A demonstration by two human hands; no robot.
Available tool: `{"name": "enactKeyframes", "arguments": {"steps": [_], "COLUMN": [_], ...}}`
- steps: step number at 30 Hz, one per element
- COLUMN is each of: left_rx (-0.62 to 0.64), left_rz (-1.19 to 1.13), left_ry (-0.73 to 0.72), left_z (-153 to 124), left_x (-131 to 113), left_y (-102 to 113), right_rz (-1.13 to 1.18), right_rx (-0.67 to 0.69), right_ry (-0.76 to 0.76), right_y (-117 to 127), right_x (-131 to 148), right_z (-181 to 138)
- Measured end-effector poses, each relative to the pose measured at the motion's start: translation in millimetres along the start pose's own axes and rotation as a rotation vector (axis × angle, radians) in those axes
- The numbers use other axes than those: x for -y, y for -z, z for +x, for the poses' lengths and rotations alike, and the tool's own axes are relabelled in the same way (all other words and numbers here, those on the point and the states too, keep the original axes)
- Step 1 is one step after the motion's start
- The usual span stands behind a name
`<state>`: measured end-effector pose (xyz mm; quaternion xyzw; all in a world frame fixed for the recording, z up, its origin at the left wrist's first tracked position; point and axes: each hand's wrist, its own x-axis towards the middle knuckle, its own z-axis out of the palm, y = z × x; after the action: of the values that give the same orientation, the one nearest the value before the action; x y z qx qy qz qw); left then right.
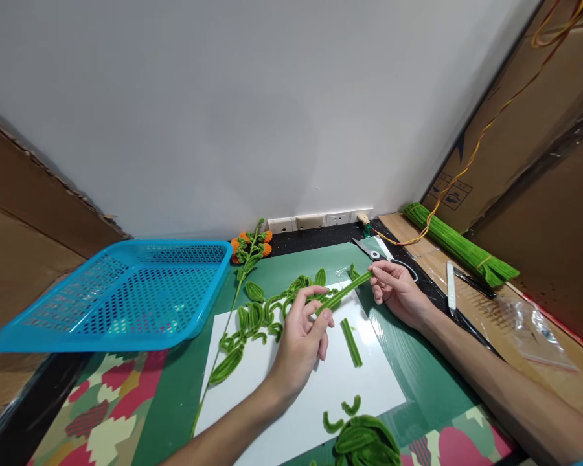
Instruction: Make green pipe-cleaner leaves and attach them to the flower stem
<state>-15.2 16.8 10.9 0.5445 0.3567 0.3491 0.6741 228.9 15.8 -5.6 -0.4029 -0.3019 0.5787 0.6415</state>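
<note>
Both hands hold one straight green pipe cleaner (347,288) above a white sheet (315,388). My left hand (301,336) pinches its near end between thumb and fingers. My right hand (393,288) grips the far end with closed fingers. Just left of my left hand lies a long green stem with looped leaves (252,320) and orange flower buds (250,246) at its far tip. A short folded green piece (351,342) rests on the sheet between my hands.
A blue perforated basket (126,291) stands tilted at the left. Scissors (369,250) lie beyond my right hand. A bundle of green pipe cleaners (459,244) and a white tool (450,288) sit at the right. Curled green pieces (364,440) lie near the front edge.
</note>
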Motion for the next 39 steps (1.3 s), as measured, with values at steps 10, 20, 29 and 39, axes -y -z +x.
{"name": "enactKeyframes", "arguments": {"steps": [10,20,29,39], "left_rx": [-0.169,-0.06,-0.027,-0.058], "left_rz": [-0.093,0.032,0.074,-0.016], "left_ry": [-0.044,0.025,0.012,0.012], "left_z": [4,1,1,-2], "left_x": [1,-2,-1,-2], "left_y": [0,-1,-2,-4], "right_rz": [0.004,-0.205,-0.477,-0.553], "right_rx": [0.003,0.158,0.349,0.373], "right_ry": [0.016,0.056,0.086,0.074], "right_y": [-3,-7,-11,-16], "right_x": [-1,-5,-11,-7], "right_z": [-3,-7,-16,-19]}}
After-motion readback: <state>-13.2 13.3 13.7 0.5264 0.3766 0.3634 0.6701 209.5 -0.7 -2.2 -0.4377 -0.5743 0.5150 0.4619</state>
